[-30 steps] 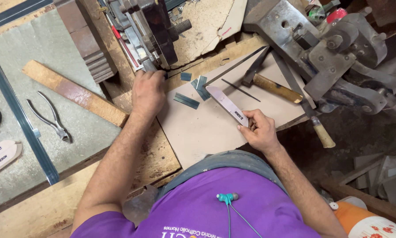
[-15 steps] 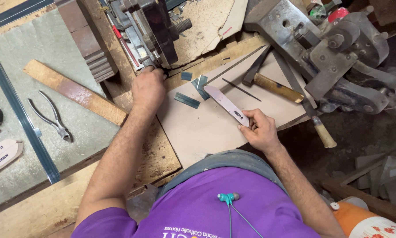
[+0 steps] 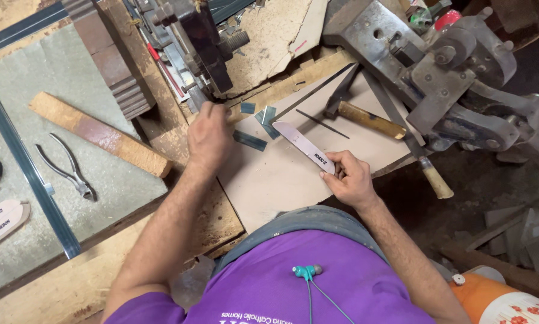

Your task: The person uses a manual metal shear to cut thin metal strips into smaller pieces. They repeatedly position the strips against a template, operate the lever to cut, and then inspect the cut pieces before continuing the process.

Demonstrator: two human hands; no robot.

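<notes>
My right hand (image 3: 349, 178) grips one end of a flat white stick (image 3: 304, 147) with a pointed tip, and the stick slants up to the left over a pale board (image 3: 281, 180). My left hand (image 3: 208, 135) rests with curled fingers at the board's upper left edge, just below a dark metal clamp tool (image 3: 194, 45). Whether it holds anything is hidden by the knuckles. Small blue-grey strips (image 3: 249, 140) lie on the board between the two hands.
A wooden-handled hammer (image 3: 365, 119) and a thin metal rod (image 3: 322, 123) lie at the board's far side. A heavy metal machine (image 3: 455, 72) stands at the right. On the left lie pliers (image 3: 65, 167), a wooden block (image 3: 98, 133) and a long blue-grey strip (image 3: 26, 168).
My left hand has stayed near the clamp, with only a slight shift. My right hand has drawn the white stick slightly down and nearer to me.
</notes>
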